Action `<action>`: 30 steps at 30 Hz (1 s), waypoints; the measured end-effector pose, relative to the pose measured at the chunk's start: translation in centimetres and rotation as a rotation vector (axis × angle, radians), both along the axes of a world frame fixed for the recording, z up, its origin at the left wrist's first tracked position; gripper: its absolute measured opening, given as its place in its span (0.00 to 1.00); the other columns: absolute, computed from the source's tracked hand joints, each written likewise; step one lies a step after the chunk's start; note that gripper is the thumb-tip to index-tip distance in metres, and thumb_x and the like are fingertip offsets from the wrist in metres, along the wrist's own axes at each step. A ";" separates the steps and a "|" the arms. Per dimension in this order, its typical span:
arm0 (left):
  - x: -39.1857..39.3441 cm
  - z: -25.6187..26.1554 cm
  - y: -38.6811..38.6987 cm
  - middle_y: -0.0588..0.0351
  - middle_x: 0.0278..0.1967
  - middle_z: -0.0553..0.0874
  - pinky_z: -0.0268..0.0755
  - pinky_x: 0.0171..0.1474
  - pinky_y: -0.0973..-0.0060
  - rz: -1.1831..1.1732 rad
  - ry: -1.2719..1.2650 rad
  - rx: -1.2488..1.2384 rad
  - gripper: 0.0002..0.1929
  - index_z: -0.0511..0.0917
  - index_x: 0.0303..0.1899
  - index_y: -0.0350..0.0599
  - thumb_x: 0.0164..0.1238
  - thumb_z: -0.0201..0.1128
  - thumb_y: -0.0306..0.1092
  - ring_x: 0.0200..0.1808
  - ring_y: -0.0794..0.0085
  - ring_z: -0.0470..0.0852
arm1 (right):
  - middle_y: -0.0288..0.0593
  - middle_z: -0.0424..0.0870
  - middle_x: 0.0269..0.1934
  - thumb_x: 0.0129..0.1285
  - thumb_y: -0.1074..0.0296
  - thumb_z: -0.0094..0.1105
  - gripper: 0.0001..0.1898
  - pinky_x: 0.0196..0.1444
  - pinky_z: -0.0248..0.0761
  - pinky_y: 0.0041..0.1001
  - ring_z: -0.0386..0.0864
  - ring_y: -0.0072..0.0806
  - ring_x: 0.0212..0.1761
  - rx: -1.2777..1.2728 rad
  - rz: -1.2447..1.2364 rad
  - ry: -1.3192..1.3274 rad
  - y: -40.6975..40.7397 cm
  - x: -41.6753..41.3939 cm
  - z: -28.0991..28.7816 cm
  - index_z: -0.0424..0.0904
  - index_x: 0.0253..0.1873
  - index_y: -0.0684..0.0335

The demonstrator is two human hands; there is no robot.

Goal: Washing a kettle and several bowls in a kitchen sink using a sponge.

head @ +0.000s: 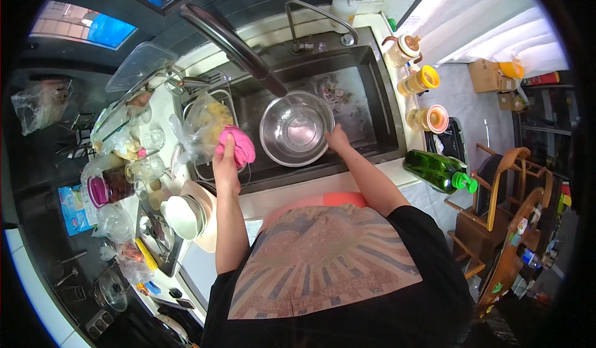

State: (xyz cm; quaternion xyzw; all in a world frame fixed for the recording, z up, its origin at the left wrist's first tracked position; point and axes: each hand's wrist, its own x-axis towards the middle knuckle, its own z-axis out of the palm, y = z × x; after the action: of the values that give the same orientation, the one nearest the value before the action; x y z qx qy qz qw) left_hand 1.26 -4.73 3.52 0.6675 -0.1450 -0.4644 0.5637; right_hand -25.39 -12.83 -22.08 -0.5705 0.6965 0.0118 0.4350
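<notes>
A round stainless steel bowl [297,129] sits under the dark faucet [233,48] in the sink [382,110]. My right hand [338,139] grips its right rim. To the left of the bowl, my left hand [226,164] holds a bunched pink cloth [240,147], thumb on top. Beside the cloth, a clear plastic bag [200,127] with something yellow in it lies over a metal drainer basket [231,100] at the sink's left end. Whitish foam or residue and dark scraps [342,97] cover part of the sink's bottom, right of the bowl.
Several baby bottles [419,80] and a green detergent bottle [430,171] line the right counter. A white spray bottle [344,6] stands behind the thin tap [298,22]. White bowls [181,217], glass cups [149,169] and bags crowd the left counter. Wooden chairs [500,185] are at right.
</notes>
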 end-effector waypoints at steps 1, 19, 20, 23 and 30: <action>-0.1 0.1 0.1 0.61 0.42 0.84 0.72 0.47 0.80 -0.045 -0.002 0.025 0.20 0.78 0.52 0.42 0.73 0.60 0.49 0.41 0.78 0.82 | 0.66 0.79 0.48 0.66 0.59 0.58 0.27 0.47 0.78 0.49 0.83 0.57 0.46 0.000 0.002 -0.002 0.1 0.1 0.3 0.60 0.57 0.75; -1.8 -1.3 0.5 0.51 0.48 0.84 0.78 0.53 0.66 -0.469 0.248 0.162 0.18 0.76 0.55 0.36 0.78 0.51 0.42 0.46 0.68 0.85 | 0.32 0.78 0.37 0.59 0.65 0.71 0.24 0.49 0.72 0.24 0.77 0.18 0.39 0.148 0.228 -0.931 1.7 2.3 21.4 0.75 0.58 0.64; -1.4 -1.1 0.8 0.51 0.49 0.84 0.78 0.53 0.67 -0.446 0.355 0.085 0.18 0.76 0.56 0.36 0.78 0.51 0.41 0.46 0.67 0.85 | 0.31 0.73 0.40 0.53 0.67 0.74 0.22 0.53 0.70 0.24 0.75 0.20 0.44 0.208 0.178 -1.038 1.6 1.9 21.1 0.76 0.52 0.61; -2.2 0.1 1.3 0.50 0.47 0.85 0.79 0.50 0.67 -0.377 0.466 0.006 0.17 0.76 0.55 0.36 0.78 0.52 0.40 0.45 0.68 0.86 | 0.34 0.70 0.49 0.50 0.71 0.74 0.21 0.59 0.67 0.26 0.71 0.23 0.55 0.073 0.399 -1.166 2.3 1.4 22.5 0.75 0.48 0.58; -4.9 0.8 1.5 0.61 0.29 0.80 0.75 0.34 0.78 -0.252 0.443 -0.026 0.14 0.78 0.47 0.42 0.75 0.56 0.44 0.31 0.75 0.82 | 0.38 0.68 0.55 0.57 0.69 0.71 0.17 0.66 0.61 0.31 0.64 0.31 0.66 0.252 0.595 -1.218 3.4 1.2 25.8 0.75 0.49 0.61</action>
State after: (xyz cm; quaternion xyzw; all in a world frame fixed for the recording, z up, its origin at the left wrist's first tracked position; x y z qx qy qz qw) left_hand -3.64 -3.26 4.33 0.5189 -0.1060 -0.6640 0.5278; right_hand -24.17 -9.44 3.68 -0.5874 0.1351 -0.1114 0.7901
